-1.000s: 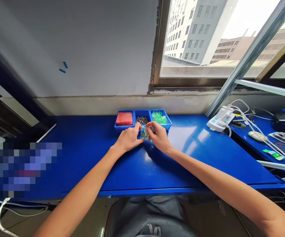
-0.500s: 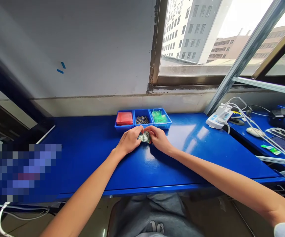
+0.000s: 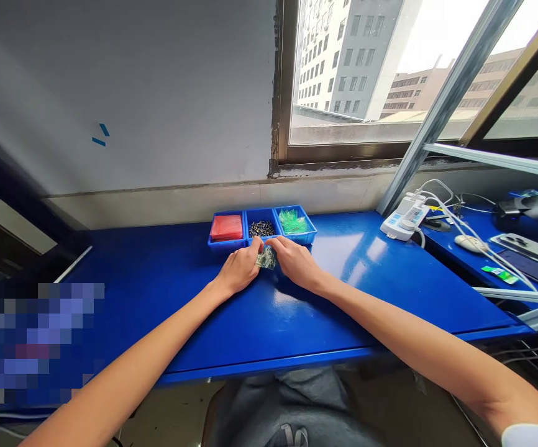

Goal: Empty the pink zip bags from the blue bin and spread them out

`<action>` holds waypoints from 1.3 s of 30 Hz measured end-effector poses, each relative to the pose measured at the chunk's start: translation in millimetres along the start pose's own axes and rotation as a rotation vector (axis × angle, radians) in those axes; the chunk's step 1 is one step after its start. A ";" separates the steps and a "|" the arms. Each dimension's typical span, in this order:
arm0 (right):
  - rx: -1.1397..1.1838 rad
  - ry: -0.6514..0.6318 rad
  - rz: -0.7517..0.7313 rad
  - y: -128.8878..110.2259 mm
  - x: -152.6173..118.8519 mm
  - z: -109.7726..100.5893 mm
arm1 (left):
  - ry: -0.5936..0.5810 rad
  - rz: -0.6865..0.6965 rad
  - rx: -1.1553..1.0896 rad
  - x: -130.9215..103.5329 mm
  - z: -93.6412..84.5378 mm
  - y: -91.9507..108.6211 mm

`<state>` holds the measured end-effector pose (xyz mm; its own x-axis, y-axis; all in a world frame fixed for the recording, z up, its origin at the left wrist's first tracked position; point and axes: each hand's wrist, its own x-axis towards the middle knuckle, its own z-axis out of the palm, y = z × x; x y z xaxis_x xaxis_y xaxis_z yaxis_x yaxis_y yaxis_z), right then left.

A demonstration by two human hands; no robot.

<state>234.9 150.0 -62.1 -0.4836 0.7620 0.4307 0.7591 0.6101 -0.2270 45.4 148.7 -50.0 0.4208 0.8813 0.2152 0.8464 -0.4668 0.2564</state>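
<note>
My left hand (image 3: 240,268) and my right hand (image 3: 296,261) meet over the blue table (image 3: 166,292), both pinching a small clear packet (image 3: 266,257) with greenish and dark bits inside. The packet sits just in front of three small blue trays. The left tray (image 3: 226,228) holds red packets, the middle tray (image 3: 261,228) holds small dark metal parts, and the right tray (image 3: 294,223) holds green pieces. Fingers hide much of the packet.
A white power strip (image 3: 404,218) with cables lies at the right, by a slanted metal bar (image 3: 441,99). A computer mouse (image 3: 470,243), a phone (image 3: 527,247) and a green card (image 3: 498,274) lie on the adjoining bench. A wall and window stand behind the trays.
The packet was lowered from an upright hold in front of the trays to near the table surface, both hands staying on it. The view shifted slightly right.
</note>
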 end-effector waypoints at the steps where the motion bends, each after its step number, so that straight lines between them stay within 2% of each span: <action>1: -0.055 -0.022 -0.003 1.1 -0.5 -1.4 | -0.003 -0.005 0.023 0.1 0.0 0.7; 8: -0.166 -0.019 -0.005 0.4 -2.9 1.1 | 0.000 -0.043 0.083 -1.6 -0.8 4.3; 15: 0.008 0.008 -0.017 -0.3 -4.2 5.9 | 0.043 -0.122 0.006 -2.6 -2.7 3.4; 22: 0.114 0.000 -0.035 -6.9 -4.7 5.5 | 0.075 -0.136 -0.053 -3.8 -3.4 1.4; 33: -0.115 -0.018 -0.099 -2.3 -0.4 -2.1 | 0.133 0.034 -0.040 -5.7 -0.8 -6.2; 39: -0.008 0.042 -0.088 3.0 -0.7 3.8 | 0.187 0.057 -0.012 -5.0 0.7 -11.1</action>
<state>235.8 152.1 -66.4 -0.5302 0.6957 0.4846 0.7178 0.6725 -0.1800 34.2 149.5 -54.6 0.3993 0.8247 0.4005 0.8183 -0.5176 0.2500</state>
